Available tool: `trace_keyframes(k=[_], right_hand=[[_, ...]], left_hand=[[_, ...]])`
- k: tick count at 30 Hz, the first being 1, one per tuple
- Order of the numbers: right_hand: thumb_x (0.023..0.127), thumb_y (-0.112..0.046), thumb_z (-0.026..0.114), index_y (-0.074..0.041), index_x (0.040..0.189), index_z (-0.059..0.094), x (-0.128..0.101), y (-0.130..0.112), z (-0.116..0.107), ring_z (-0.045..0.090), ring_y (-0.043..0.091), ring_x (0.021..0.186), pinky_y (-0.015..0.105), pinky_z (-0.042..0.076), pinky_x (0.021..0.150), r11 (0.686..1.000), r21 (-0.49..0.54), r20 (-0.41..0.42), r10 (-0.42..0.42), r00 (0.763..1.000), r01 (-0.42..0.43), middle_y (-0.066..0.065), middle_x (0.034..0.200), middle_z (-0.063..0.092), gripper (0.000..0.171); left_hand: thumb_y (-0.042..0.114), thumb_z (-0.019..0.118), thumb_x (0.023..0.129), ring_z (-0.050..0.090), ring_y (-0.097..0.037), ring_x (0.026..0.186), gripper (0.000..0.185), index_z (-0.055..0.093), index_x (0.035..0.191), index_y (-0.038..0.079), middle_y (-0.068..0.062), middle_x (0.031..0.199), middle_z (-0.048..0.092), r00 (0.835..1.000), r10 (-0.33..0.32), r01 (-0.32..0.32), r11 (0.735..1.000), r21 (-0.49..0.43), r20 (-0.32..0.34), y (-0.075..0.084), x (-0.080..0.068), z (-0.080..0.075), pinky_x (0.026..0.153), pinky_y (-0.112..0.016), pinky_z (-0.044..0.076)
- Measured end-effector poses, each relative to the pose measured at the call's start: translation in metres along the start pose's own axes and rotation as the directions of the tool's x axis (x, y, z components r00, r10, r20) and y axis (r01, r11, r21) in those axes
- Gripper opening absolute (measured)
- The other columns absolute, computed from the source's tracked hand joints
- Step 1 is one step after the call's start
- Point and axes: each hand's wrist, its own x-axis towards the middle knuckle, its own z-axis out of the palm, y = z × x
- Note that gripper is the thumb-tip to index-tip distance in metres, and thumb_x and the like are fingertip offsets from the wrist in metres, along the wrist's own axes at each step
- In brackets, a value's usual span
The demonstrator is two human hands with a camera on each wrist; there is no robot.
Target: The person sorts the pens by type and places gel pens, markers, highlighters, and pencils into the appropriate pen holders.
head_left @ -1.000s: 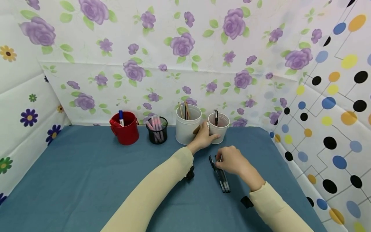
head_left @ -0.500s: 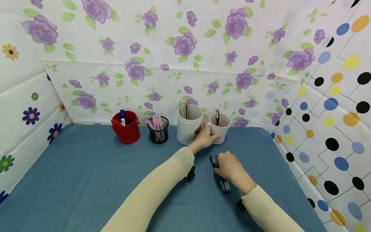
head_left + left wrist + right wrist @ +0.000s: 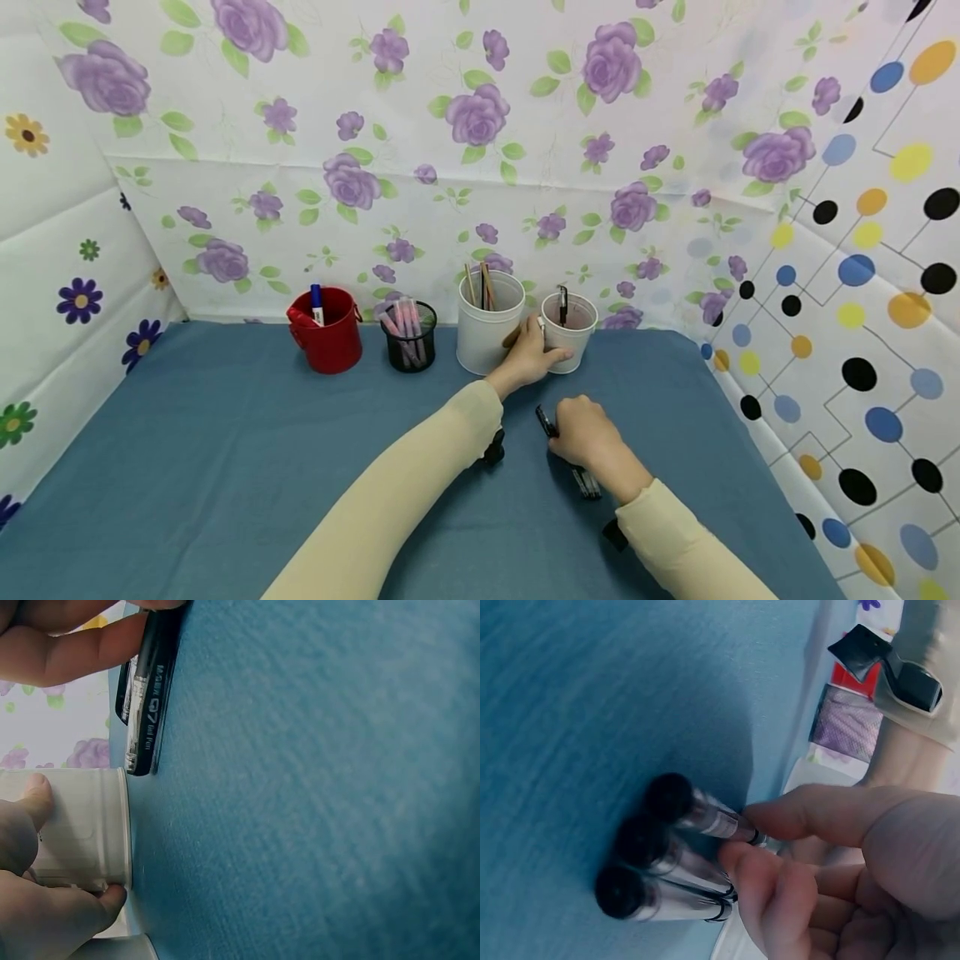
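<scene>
My left hand (image 3: 527, 357) grips the small white bucket (image 3: 576, 337), thumb on its front and fingers at its left side. A black pen (image 3: 562, 307) stands in that bucket. Nearer to me, my right hand (image 3: 588, 433) is over several black gel pens (image 3: 587, 483) lying side by side on the cloth. In the right wrist view, its thumb and forefinger pinch one gel pen (image 3: 720, 822), while two others (image 3: 679, 896) lie beside it. The left wrist view shows printed lettering on a gel pen (image 3: 154, 712) below the right fingers.
A larger white bucket (image 3: 480, 337) with thin sticks stands left of the small one. Farther left are a black mesh cup (image 3: 422, 350) of pink pens and a red bucket (image 3: 330, 350) with a blue-capped marker. Patterned cloth walls (image 3: 420, 217) border the blue tablecloth (image 3: 262, 467).
My right hand has come down over the pens and slid slightly towards me and to the left, its fingers closing on one pen. The left hand stays on the small bucket.
</scene>
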Motion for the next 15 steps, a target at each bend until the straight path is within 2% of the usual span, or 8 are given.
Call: trace_keyframes(k=[4, 9, 11, 15], right_hand=[[0.088, -0.009, 0.084, -0.013, 0.056, 0.053, 0.0, 0.004, -0.003, 0.05, 0.019, 0.046, 0.033, 0.043, 0.048, 0.999, 0.049, 0.025, -0.013, 1.0, 0.012, 0.003, 0.051, 0.048, 0.044], [0.09, -0.008, 0.078, -0.017, 0.055, 0.051, -0.003, 0.013, -0.021, 0.041, 0.013, 0.042, 0.029, 0.034, 0.046, 0.988, 0.152, 0.045, -0.025, 0.999, 0.018, -0.003, 0.047, 0.042, 0.045], [0.092, -0.008, 0.076, -0.016, 0.06, 0.056, -0.005, 0.017, -0.03, 0.045, 0.012, 0.042, 0.028, 0.037, 0.046, 0.98, 0.197, 0.048, -0.027, 0.998, 0.017, -0.003, 0.047, 0.046, 0.038], [0.097, -0.01, 0.074, -0.01, 0.082, 0.07, -0.009, 0.027, -0.05, 0.063, 0.019, 0.05, 0.033, 0.051, 0.053, 0.959, 0.282, 0.054, -0.036, 0.998, 0.019, 0.002, 0.057, 0.063, 0.015]], left_hand=[[0.037, 0.071, 0.103, 0.036, -0.03, 0.154, 0.091, 0.012, 0.167, 0.009, -0.02, 0.168, 0.024, 1.0, -0.005, 0.005, 1.0, 0.005, 0.004, 0.0, 0.001, 0.001, 0.123, -0.046, 0.036], [0.037, 0.071, 0.104, 0.037, -0.03, 0.152, 0.09, 0.013, 0.166, 0.008, -0.021, 0.165, 0.027, 1.0, -0.001, 0.001, 1.0, 0.028, -0.001, -0.001, 0.003, 0.001, 0.123, -0.045, 0.036], [0.037, 0.071, 0.103, 0.038, -0.03, 0.151, 0.09, 0.014, 0.166, 0.008, -0.021, 0.164, 0.029, 1.0, 0.001, 0.0, 1.0, 0.028, -0.003, -0.002, 0.003, 0.001, 0.122, -0.045, 0.037], [0.036, 0.072, 0.103, 0.039, -0.031, 0.15, 0.09, 0.014, 0.165, 0.007, -0.021, 0.163, 0.029, 1.0, 0.011, -0.011, 1.0, 0.014, -0.004, -0.003, 0.003, 0.001, 0.121, -0.047, 0.038]])
